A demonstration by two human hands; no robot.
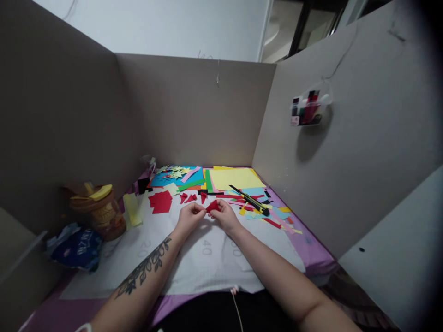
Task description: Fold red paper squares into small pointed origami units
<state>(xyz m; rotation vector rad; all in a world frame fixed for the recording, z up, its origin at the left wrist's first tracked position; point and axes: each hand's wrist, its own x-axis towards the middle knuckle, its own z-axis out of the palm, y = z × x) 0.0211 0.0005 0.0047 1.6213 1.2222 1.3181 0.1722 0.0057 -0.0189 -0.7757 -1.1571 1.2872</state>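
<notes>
Between my two hands is a small folded piece of red paper (212, 206), held above the white sheet. My left hand (190, 216) pinches its left corner with the fingertips. My right hand (225, 216) grips it from the right, with the thumb in front. Just beyond my left hand lie several small folded red paper pieces (190, 198). A stack of flat red paper (160, 202) rests farther left. To the right of my right hand, a black and yellow utility knife (251, 201) lies on scattered paper strips.
Behind are a blue sheet (194, 175) with paper stars (176, 173) and a pale yellow sheet (238, 179). At left stand a brown tub (102, 212) and a blue packet (76, 246). Grey panels (200, 110) enclose the table; a clear holder (309, 110) hangs at right.
</notes>
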